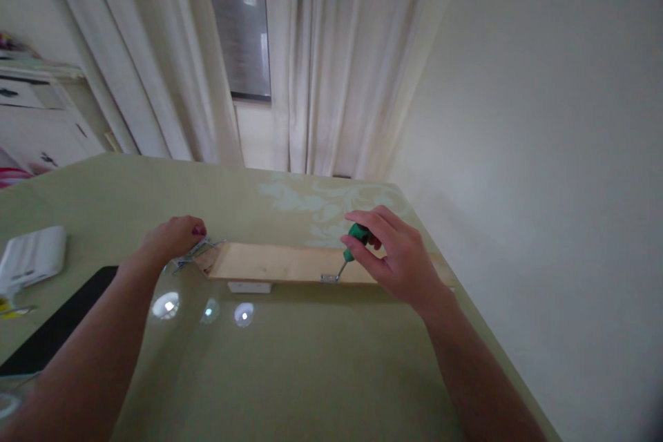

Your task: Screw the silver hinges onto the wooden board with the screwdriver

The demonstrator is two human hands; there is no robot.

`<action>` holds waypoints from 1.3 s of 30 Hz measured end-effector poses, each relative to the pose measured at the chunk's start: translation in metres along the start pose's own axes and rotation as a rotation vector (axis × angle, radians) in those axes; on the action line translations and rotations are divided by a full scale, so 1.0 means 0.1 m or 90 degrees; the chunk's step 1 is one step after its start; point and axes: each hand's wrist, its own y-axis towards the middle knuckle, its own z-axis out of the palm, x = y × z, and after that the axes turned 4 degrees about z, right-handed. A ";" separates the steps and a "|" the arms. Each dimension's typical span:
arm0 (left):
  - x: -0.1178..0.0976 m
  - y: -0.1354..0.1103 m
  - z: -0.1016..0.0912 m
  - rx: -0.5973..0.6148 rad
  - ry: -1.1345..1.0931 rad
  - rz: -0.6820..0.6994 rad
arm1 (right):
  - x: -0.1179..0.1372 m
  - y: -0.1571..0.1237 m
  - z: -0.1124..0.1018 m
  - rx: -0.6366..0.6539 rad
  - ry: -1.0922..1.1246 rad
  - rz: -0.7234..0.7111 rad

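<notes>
A pale wooden plank [280, 262] lies across the green glass-topped table [290, 359]. My right hand [398, 255] is closed round a green-handled screwdriver [355, 240], whose tip rests on a small metal hinge [328, 278] at the plank's near edge. My left hand [173, 238] is curled at the plank's left end, its fingers on a metal bracket [194, 254] there. What the left fingers grip is partly hidden. A small white piece [249, 286] sits under the plank's near edge.
A white box-like device [32, 255] and a black flat mat [56, 324] lie at the table's left. White curtains [321, 55] and a window hang behind. A plain wall [543, 152] runs close along the table's right edge.
</notes>
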 end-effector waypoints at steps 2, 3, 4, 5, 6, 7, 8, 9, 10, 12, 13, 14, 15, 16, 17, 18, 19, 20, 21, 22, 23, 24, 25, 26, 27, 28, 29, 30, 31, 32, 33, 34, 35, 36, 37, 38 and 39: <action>0.01 0.05 0.02 0.024 0.014 -0.017 | -0.01 0.00 0.01 -0.005 -0.008 -0.008; 0.02 0.08 0.02 0.035 0.017 -0.021 | -0.02 0.00 0.01 -0.007 -0.012 -0.011; 0.02 0.10 0.02 0.042 0.016 -0.022 | -0.03 0.00 0.01 -0.008 -0.016 -0.013; 0.02 0.12 0.01 0.043 0.014 -0.023 | -0.03 0.00 0.01 -0.008 -0.020 -0.013; 0.00 0.14 0.00 0.041 0.014 -0.026 | -0.03 0.00 0.01 -0.008 -0.026 -0.012; -0.05 0.15 -0.03 0.034 0.014 -0.025 | -0.04 -0.01 0.02 -0.011 -0.035 -0.009; -0.12 0.16 -0.07 0.022 0.013 -0.016 | -0.04 -0.01 0.02 -0.016 -0.047 -0.005; -0.24 0.17 -0.11 0.008 0.011 -0.001 | -0.04 -0.01 0.02 -0.022 -0.060 -0.001; -0.41 0.16 -0.15 -0.009 0.001 0.032 | -0.03 -0.01 0.02 -0.029 -0.071 0.003; -0.88 0.12 -0.23 -0.025 -0.033 0.126 | -0.03 -0.01 0.01 -0.022 -0.080 0.009; -1.16 0.08 -0.25 -0.035 -0.085 0.211 | -0.02 0.00 0.00 -0.007 -0.073 0.008; -1.46 0.03 -0.25 -0.029 -0.138 0.294 | -0.01 0.00 -0.01 0.015 -0.058 0.003; -1.74 -0.02 -0.25 0.010 -0.182 0.367 | -0.01 0.00 -0.02 0.036 -0.037 -0.005; -2.00 -0.08 -0.22 0.092 -0.211 0.434 | 0.00 0.00 -0.04 0.053 -0.014 -0.011; -2.22 -0.14 -0.19 0.178 -0.221 0.492 | 0.00 0.00 -0.05 0.064 0.006 -0.011; -2.39 -0.19 -0.14 0.247 -0.233 0.536 | 0.01 -0.01 -0.06 0.067 0.016 0.001; -2.51 -0.22 -0.08 0.300 -0.249 0.564 | 0.01 -0.02 -0.06 0.066 0.008 0.023; -2.59 -0.24 -0.02 0.329 -0.264 0.577 | 0.01 -0.02 -0.05 0.064 -0.016 0.050; -2.63 -0.24 0.04 0.339 -0.276 0.581 | 0.01 -0.03 -0.04 0.059 -0.052 0.077; -2.64 -0.24 0.11 0.334 -0.282 0.578 | 0.02 -0.03 -0.02 0.054 -0.090 0.102; -2.63 -0.23 0.17 0.322 -0.283 0.573 | 0.02 -0.03 0.00 0.048 -0.118 0.118; -2.61 -0.21 0.22 0.310 -0.283 0.568 | 0.03 -0.02 0.01 0.045 -0.129 0.127; -2.59 -0.20 0.26 0.302 -0.284 0.565 | 0.04 -0.02 0.03 0.046 -0.121 0.126; -2.57 -0.19 0.29 0.297 -0.289 0.564 | 0.04 -0.01 0.04 0.050 -0.098 0.117; -2.55 -0.18 0.31 0.295 -0.298 0.564 | 0.05 0.00 0.04 0.057 -0.069 0.101; -2.54 -0.18 0.33 0.295 -0.308 0.564 | 0.05 0.01 0.05 0.066 -0.042 0.081; -2.53 -0.18 0.34 0.296 -0.315 0.566 | 0.05 0.02 0.05 0.073 -0.021 0.064; -2.53 -0.18 0.35 0.294 -0.318 0.569 | 0.05 0.02 0.05 0.078 -0.010 0.054; -2.53 -0.18 0.35 0.292 -0.316 0.571 | 0.05 0.02 0.05 0.079 -0.010 0.052; -2.54 -0.19 0.35 0.288 -0.312 0.572 | 0.04 0.03 0.06 0.072 -0.019 0.056; -2.54 -0.19 0.36 0.283 -0.305 0.573 | 0.03 0.03 0.07 0.056 -0.034 0.063; -2.55 -0.20 0.36 0.277 -0.298 0.573 | 0.03 0.02 0.07 0.037 -0.049 0.070; -2.55 -0.20 0.36 0.269 -0.291 0.573 | 0.03 0.02 0.08 0.017 -0.058 0.073; -2.55 -0.21 0.36 0.262 -0.285 0.571 | 0.03 0.02 0.08 0.003 -0.056 0.073; -2.55 -0.22 0.35 0.259 -0.280 0.568 | 0.03 0.02 0.08 -0.001 -0.046 0.068; -2.56 -0.23 0.35 0.258 -0.279 0.564 | 0.03 0.02 0.08 0.002 -0.028 0.061; -2.56 -0.23 0.35 0.260 -0.278 0.559 | 0.04 0.02 0.08 0.009 -0.007 0.055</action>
